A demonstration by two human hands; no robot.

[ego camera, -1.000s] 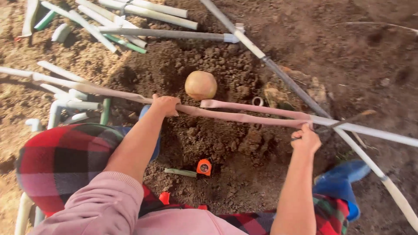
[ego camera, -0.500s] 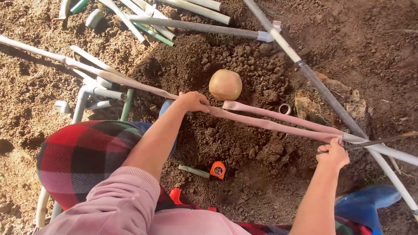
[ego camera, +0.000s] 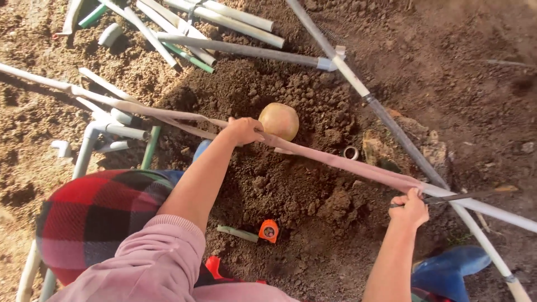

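Two hands on long pipe (ego camera: 335, 162): I note left hand (ego camera: 241, 131) clenched round it beside round stone (ego camera: 278, 121), right hand (ego camera: 411, 207) grasping saw (ego camera: 447, 197) well beyond stone; cutting step, next needs steady pipe.

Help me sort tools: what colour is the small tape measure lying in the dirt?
Orange small tape measure, seen in the head view.

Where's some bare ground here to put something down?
Bare soil lies at upper right, beyond the long grey pipe, and between the tape measure and the pipe held by the right hand. The upper left is crowded with the pipe pile.
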